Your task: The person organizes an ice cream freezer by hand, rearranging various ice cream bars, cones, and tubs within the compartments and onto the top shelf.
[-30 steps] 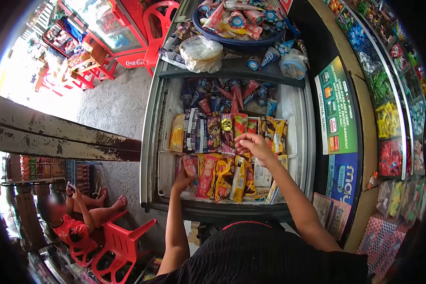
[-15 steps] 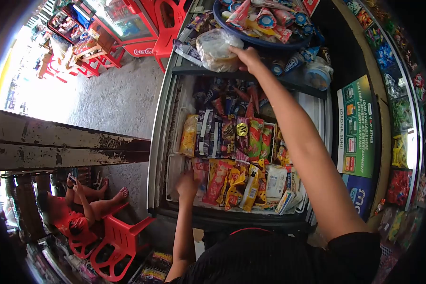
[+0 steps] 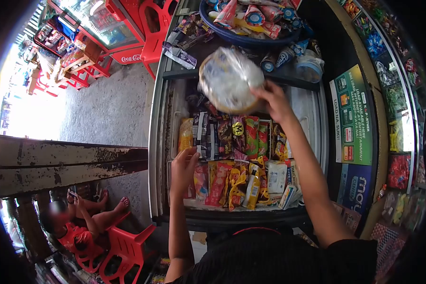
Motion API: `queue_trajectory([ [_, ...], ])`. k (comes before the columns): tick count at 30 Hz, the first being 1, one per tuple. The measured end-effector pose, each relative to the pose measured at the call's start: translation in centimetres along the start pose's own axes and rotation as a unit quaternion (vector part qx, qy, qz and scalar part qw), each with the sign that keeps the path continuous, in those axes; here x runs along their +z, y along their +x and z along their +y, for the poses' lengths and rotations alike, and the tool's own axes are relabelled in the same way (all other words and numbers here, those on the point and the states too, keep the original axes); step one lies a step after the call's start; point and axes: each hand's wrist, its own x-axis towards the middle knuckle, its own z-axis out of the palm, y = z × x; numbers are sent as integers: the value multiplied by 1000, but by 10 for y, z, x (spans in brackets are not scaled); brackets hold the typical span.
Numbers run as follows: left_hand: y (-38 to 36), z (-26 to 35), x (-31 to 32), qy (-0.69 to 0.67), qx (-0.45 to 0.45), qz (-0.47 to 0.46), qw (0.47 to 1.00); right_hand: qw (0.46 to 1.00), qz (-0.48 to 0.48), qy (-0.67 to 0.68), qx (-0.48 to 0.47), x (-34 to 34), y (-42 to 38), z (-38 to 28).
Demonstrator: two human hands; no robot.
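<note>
My right hand (image 3: pixel 275 102) grips the edge of a round, plastic-wrapped tub (image 3: pixel 227 78) and holds it over the far part of the open chest freezer (image 3: pixel 160 142). What is inside the wrapping is hard to make out. My left hand (image 3: pixel 182 168) is over the freezer's left side, its fingers loosely apart with nothing in them. Close to it are a yellow ice cream pack (image 3: pixel 186 134) and a row of dark wrapped ice cream bars (image 3: pixel 206 135). Red and yellow packs (image 3: pixel 239 184) fill the near compartment.
A blue basin (image 3: pixel 213 29) of wrapped ice cream cones stands on the freezer's far end, beside loose packs and a lidded tub (image 3: pixel 309 71). A person (image 3: pixel 75 227) sits on a red chair (image 3: pixel 123 246) at lower left. A peeling beam (image 3: pixel 71 158) juts toward the freezer.
My right hand has lifted the plastic-wrapped tub off the freezer's far top and brought it nearer, over the opening. My left hand has moved up a little from the near left corner.
</note>
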Motion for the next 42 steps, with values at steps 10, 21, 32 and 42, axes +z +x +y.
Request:
queue_trajectory([
  [10, -12, 38, 60, -599, -165, -112, 776, 989, -45, 90, 108, -14, -158, 55],
  [21, -43, 56, 74, -550, -75, -46, 830, 977, -127, 123, 123, -34, -183, 59],
  [32, -54, 66, 97, -503, -55, -108, 856, 990, 113, -83, -17, -8, -197, 68],
  [42, -61, 39, 148, -513, -104, -112, 845, 984, 116, -109, 81, -35, -215, 68],
])
